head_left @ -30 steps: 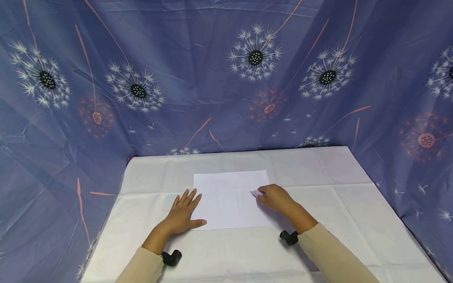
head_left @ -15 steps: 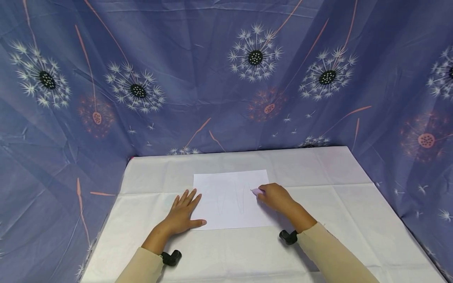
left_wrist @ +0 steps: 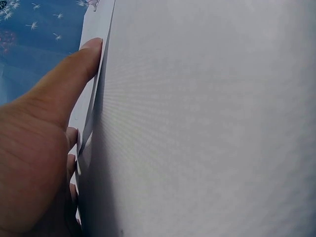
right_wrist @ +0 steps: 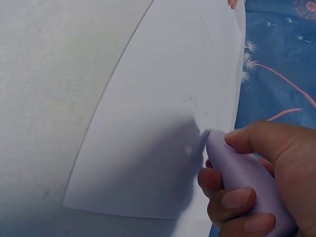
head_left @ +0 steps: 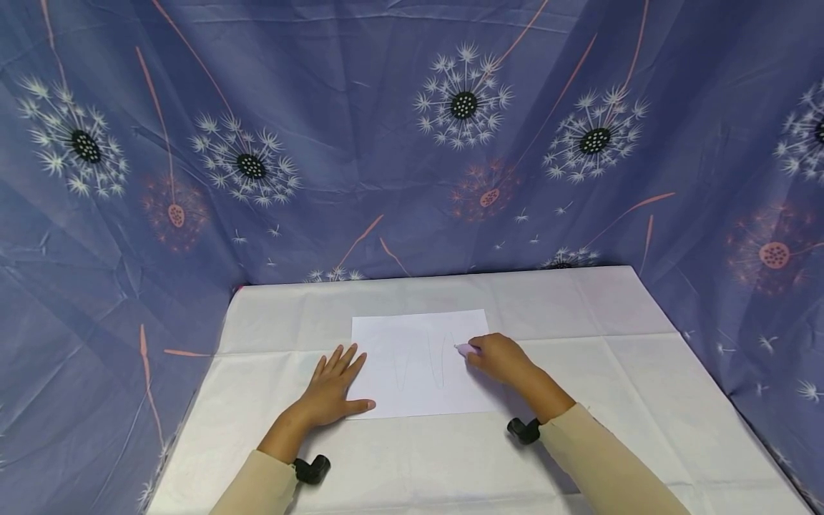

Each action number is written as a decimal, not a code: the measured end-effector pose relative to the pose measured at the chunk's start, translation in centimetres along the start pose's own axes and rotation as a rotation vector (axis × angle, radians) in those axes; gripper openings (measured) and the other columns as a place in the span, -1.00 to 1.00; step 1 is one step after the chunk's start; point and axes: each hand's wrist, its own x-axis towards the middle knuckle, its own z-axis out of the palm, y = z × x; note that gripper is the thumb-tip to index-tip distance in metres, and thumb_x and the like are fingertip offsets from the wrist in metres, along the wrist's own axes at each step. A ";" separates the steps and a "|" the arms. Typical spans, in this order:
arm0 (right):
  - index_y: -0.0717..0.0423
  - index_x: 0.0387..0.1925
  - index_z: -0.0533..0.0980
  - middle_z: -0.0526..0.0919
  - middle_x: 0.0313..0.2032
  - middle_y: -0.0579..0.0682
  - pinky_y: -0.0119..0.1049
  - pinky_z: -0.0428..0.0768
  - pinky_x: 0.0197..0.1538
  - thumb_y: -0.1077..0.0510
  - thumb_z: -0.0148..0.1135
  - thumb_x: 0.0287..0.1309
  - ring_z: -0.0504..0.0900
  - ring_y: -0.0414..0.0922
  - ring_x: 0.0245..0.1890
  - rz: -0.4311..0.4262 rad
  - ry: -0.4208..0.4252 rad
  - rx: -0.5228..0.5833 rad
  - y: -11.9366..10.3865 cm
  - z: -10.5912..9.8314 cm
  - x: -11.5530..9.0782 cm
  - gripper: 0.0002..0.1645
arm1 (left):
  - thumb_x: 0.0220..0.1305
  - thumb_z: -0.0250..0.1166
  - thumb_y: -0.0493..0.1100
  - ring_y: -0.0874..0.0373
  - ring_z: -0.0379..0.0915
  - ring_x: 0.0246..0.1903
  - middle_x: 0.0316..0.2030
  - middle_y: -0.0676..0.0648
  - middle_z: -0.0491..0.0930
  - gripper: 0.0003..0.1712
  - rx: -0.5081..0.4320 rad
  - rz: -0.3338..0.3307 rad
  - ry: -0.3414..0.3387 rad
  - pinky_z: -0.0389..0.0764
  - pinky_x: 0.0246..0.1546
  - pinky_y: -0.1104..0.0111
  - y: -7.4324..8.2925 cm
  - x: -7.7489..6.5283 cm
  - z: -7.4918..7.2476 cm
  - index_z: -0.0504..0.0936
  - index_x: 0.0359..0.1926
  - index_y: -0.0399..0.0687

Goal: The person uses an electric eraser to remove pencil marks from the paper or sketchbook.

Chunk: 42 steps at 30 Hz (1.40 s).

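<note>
right grip (head_left: 505, 359) curled round lilac tool (right_wrist: 242, 170) — likely light, stiff; hold mid-body | left grip (head_left: 330, 391) released, fingers spread | paper (head_left: 420, 365) — probably flimsy; press edge

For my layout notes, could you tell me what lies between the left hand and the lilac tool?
The white paper, carrying thin faint lines, lies between the left hand and the lilac tool; the head view shows this.
</note>
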 end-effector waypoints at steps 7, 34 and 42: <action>0.20 -0.03 0.68 0.79 -0.15 0.11 0.03 0.65 0.10 0.10 0.26 0.32 0.74 0.11 -0.07 -0.017 0.033 -0.016 0.1 0.2 0.1 -0.69 | 0.20 0.35 0.36 -0.23 -0.34 0.62 0.63 -0.15 -0.10 0.12 0.009 -0.023 -0.023 -0.32 0.54 -0.23 0.2 0.0 -0.2 0.11 0.59 -0.02; 0.20 -0.07 0.68 0.80 -0.19 0.14 0.06 0.66 0.01 0.12 0.27 0.28 0.75 0.14 -0.13 -0.019 0.106 -0.036 -0.2 0.7 0.3 -0.72 | 0.22 0.34 0.35 -0.23 -0.38 0.62 0.63 -0.17 -0.13 0.12 0.028 -0.053 -0.088 -0.33 0.55 -0.24 0.9 0.2 -0.9 0.09 0.59 -0.04; 0.20 -0.03 0.68 0.79 -0.15 0.17 0.08 0.66 0.04 0.11 0.27 0.27 0.75 0.17 -0.09 -0.014 0.093 -0.054 -0.1 0.8 0.4 -0.68 | 0.22 0.35 0.34 -0.23 -0.37 0.62 0.63 -0.17 -0.13 0.12 0.039 -0.054 -0.086 -0.31 0.55 -0.24 1.0 0.1 -1.0 0.08 0.60 -0.03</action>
